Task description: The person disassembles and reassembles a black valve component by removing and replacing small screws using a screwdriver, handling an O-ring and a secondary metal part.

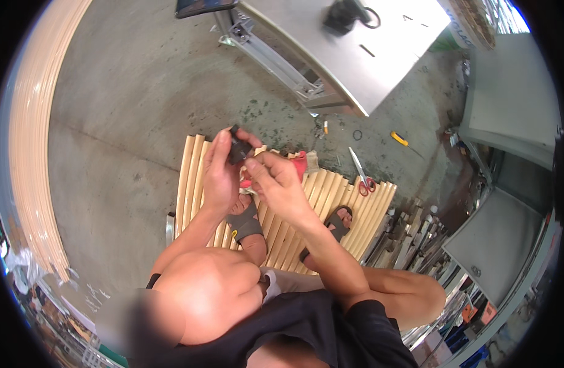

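The grey floor (129,92) spreads under everything, with a metal-topped table (395,67) standing beyond the hands. Nearer, a row of pale slats (322,195) lies beneath the person's sandalled feet; its ridges and gaps could catch or hide anything small that drops, the likely cause being a loose fingertip hold. A red and white cloth (300,164) lies on the slats, partly behind the right hand (282,183). The scissors (358,168) rest near the right foot, handles over the slats and blades reaching past their edge; a careless shift of that foot could knock them. A yellow-handled screwdriver (400,139) lies farther off on the floor.

Smallest is the black part (238,149), held up between both hands above the slats' edge. The left hand (221,172) curls around it, thumb on one side and fingers on the other, opened only to its width. The right thumb and forefinger are nearly closed at its lower end; whether they pinch a separate piece, I can't tell, since the part is dark and small. Uneven pressure there could twist it out of the left grip.
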### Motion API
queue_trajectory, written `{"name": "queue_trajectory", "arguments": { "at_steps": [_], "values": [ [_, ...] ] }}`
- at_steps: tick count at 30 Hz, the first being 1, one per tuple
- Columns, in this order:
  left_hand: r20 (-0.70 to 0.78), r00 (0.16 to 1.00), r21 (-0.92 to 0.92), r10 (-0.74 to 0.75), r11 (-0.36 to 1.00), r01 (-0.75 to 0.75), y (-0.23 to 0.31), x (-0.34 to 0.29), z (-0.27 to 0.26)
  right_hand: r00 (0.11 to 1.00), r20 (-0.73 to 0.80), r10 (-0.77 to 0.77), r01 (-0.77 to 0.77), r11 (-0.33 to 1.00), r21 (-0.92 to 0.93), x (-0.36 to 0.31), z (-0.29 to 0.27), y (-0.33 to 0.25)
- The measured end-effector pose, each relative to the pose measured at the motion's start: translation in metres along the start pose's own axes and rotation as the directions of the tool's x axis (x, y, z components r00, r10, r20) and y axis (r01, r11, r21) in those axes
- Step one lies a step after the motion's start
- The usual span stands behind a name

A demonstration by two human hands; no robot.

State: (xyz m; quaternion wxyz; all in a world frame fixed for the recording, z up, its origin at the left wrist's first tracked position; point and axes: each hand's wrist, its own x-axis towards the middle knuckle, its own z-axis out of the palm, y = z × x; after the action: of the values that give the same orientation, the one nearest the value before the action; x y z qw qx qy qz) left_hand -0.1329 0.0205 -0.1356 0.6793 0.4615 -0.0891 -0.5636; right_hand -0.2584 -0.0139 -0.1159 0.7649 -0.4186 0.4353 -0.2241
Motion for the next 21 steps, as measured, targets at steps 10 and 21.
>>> {"name": "queue_trajectory", "arguments": {
  "at_steps": [10, 21],
  "values": [
    [0.13, 0.991, -0.003, 0.04, 0.999, -0.04, 0.009, 0.001, 0.004, 0.902, 0.293, 0.318, -0.404, 0.86, 0.312, -0.001, -0.019, -0.032],
    [0.188, 0.907, 0.482, -0.376, 0.84, 0.248, 0.014, 0.013, -0.02, 0.997, -0.038, 0.074, -0.08, 0.975, -0.206, 0.02, -0.066, -0.018]
  ]
}}
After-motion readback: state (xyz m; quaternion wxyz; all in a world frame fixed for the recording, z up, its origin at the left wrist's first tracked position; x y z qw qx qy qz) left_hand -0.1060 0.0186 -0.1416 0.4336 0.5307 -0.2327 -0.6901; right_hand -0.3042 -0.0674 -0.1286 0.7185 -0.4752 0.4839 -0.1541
